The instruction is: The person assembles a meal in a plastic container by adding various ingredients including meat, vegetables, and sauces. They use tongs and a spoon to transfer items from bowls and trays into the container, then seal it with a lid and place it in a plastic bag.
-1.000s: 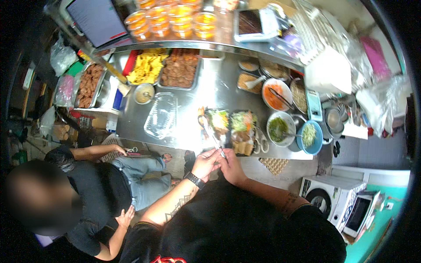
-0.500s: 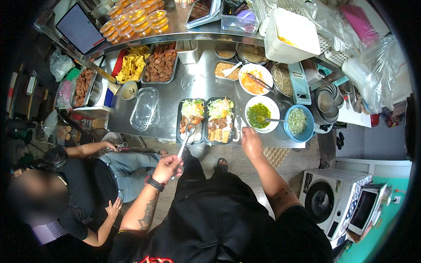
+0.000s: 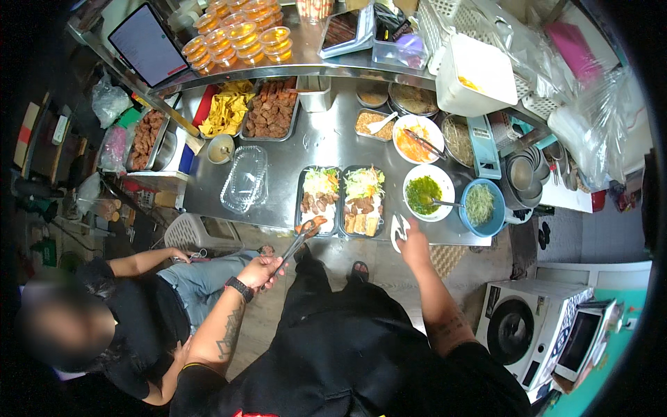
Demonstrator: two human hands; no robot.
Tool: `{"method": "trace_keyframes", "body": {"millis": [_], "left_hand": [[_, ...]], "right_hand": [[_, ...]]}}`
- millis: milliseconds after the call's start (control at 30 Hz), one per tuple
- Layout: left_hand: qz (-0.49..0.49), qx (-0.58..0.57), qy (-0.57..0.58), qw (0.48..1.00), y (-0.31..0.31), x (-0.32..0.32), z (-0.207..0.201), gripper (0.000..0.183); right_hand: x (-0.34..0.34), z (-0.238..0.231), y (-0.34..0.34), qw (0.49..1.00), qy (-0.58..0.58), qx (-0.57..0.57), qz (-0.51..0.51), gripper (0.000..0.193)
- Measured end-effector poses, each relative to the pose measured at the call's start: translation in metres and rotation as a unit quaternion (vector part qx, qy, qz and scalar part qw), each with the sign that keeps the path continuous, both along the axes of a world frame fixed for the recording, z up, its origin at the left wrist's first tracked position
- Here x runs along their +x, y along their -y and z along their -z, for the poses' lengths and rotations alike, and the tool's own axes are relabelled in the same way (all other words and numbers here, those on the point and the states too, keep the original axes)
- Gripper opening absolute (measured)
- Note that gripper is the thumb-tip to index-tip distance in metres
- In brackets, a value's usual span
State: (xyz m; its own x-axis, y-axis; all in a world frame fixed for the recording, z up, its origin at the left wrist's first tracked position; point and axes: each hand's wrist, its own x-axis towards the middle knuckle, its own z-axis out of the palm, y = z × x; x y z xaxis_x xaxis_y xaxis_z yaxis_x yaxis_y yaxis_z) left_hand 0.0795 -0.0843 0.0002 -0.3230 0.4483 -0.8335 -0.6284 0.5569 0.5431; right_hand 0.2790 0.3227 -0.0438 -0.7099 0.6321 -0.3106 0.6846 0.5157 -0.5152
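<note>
A piece of fried food [image 3: 310,224] is pinched in tongs [image 3: 295,244] over the worktop's [image 3: 326,142] front edge, by the left of 2 meal trays [image 3: 319,200]. The left hand [image 3: 260,271] grips the tongs; the right hand [image 3: 415,240] holds a white lid [image 3: 398,231]. Seemingly plating: next, a short forward placement. Front edge crowded; bare steel behind.

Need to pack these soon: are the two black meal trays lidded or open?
Open: both black meal trays show bare food; clear lids lie aside.
</note>
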Motion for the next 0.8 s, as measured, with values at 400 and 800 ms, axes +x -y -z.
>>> {"method": "trace_keyframes", "body": {"millis": [400,800], "left_hand": [[0.111,-0.012,0.018,0.994,-0.008,-0.059,-0.014,0.036],[0.194,0.003,0.031,0.980,-0.008,-0.103,0.007,0.037]], "right_hand": [[0.049,-0.051,0.097,0.914,-0.068,-0.393,-0.076,0.066],[-0.033,0.000,0.125,0.899,-0.039,-0.429,-0.075,0.055]]}}
